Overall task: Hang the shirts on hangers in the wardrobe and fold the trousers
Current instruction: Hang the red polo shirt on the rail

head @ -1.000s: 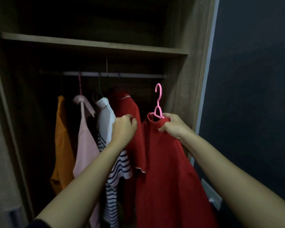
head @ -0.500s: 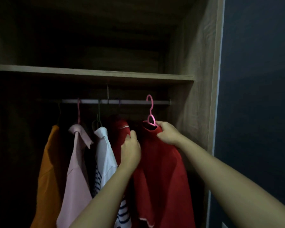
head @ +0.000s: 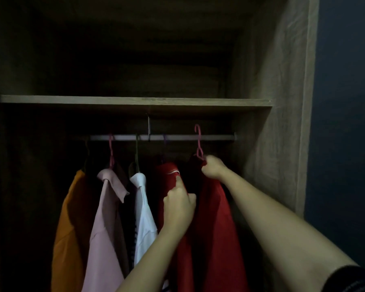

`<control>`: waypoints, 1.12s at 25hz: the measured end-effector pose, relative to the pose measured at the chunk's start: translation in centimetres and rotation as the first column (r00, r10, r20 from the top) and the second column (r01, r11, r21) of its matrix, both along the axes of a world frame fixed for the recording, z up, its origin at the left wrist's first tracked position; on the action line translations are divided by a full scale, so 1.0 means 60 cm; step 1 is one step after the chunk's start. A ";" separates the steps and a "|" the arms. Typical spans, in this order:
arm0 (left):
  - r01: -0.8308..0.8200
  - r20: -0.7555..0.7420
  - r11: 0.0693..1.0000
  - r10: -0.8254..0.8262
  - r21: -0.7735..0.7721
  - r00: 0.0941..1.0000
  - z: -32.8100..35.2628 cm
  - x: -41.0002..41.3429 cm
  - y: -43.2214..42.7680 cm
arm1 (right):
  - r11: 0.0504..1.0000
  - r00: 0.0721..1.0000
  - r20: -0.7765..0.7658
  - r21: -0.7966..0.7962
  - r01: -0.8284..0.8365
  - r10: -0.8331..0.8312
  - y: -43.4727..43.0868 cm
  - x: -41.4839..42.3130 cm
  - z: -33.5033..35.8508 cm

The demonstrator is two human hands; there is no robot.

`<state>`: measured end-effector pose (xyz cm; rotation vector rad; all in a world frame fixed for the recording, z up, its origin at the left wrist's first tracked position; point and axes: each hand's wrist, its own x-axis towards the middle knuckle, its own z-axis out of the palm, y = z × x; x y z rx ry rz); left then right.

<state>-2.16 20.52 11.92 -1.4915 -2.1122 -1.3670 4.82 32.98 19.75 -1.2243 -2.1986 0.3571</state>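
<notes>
The left hand (head: 178,204) is nearest, its forefinger raised against the hung red shirt (head: 167,182) and the other fingers curled. It seems to be holding that garment leftward to open a gap, though in this dim light I cannot tell whether its grip pinches any cloth. Just beyond, the right hand (head: 212,168) has a tight grip on the neck of the pink hanger (head: 198,142) and the collar of the second red shirt (head: 215,218), which lets it steer the hook while the cloth hangs free below. The hook's top shows just above the rail (head: 177,137); I cannot tell whether it has caught. Room is narrow: the hung shirt is close on the left, the wardrobe side wall (head: 272,144) near on the right, and the shelf (head: 135,101) low overhead. Further left hang the white shirt (head: 143,207), pink shirt (head: 108,207) and orange shirt (head: 67,218). No trousers are in view.
</notes>
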 end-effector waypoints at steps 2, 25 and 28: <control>-0.002 0.003 1.000 0.002 -0.005 1.000 0.000 0.000 0.001 | 1.000 0.997 0.075 -0.024 0.018 -0.016 0.008 -0.005 -0.029; 0.224 0.258 0.974 -0.211 -0.021 0.943 -0.244 0.057 -0.087 | 0.965 0.878 -0.468 0.171 0.199 -0.099 -0.192 0.143 -0.428; 0.184 0.292 0.983 -0.179 0.010 0.939 -0.303 0.045 -0.155 | 0.944 0.855 -0.518 0.275 0.181 -0.014 -0.246 0.120 -0.466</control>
